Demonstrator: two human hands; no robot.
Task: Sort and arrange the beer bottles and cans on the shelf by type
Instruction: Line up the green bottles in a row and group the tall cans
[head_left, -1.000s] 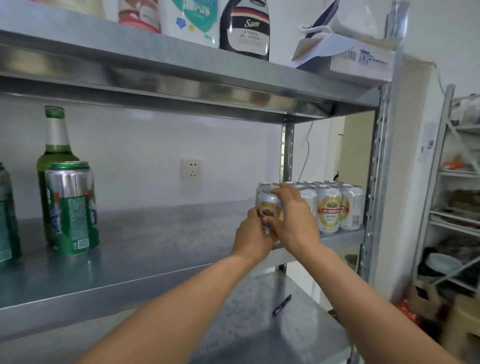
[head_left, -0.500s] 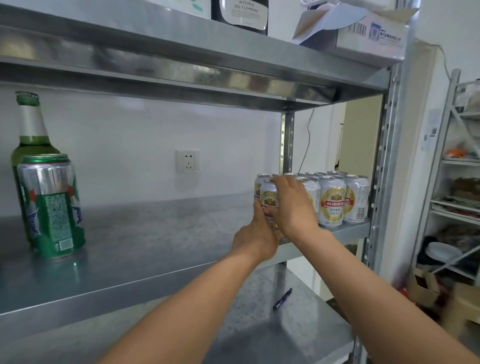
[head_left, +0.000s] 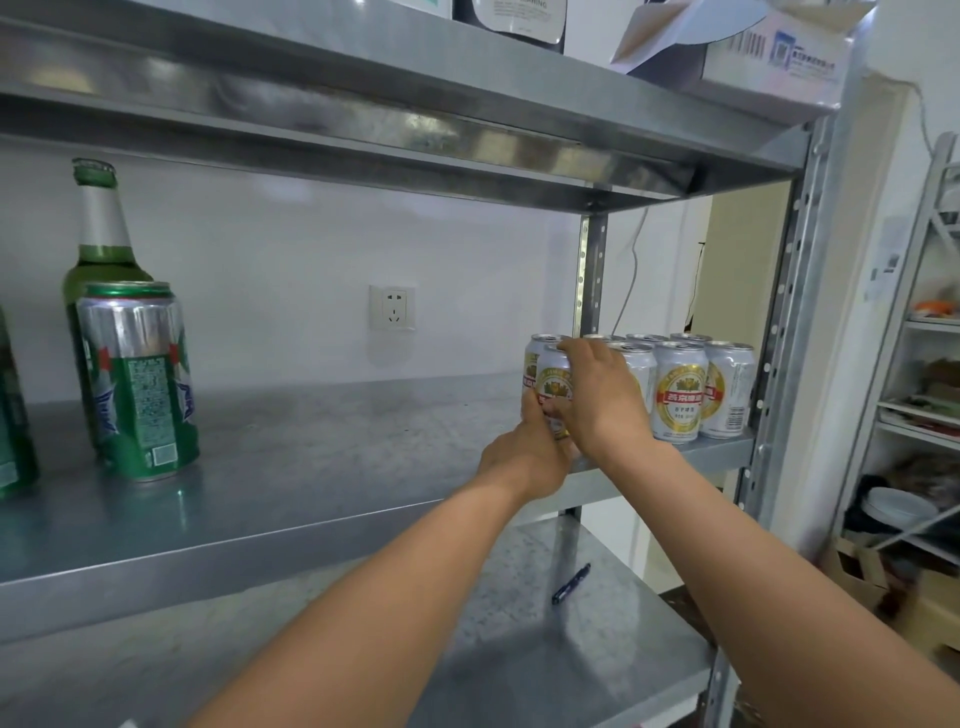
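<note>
Soft, even light, fairly bright. Dull glare streaks on upper shelf lip (head_left: 363, 130) and on silver-green can (head_left: 132, 332). Shadows faint. Wide-angle bending at edges. Right-side rack (head_left: 924, 415) soft, near forearms (head_left: 395, 597) slightly blurred.

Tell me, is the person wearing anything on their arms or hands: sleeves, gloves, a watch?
Nothing visible. The left hand and right hand carry no gloves or watch, and both forearms are bare to the picture's edge, with no sleeve in view.

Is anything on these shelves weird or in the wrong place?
Yes: a dark pen lies loose on the lower shelf, away from the drinks. The gold cans, green can and green bottle stand upright.
</note>
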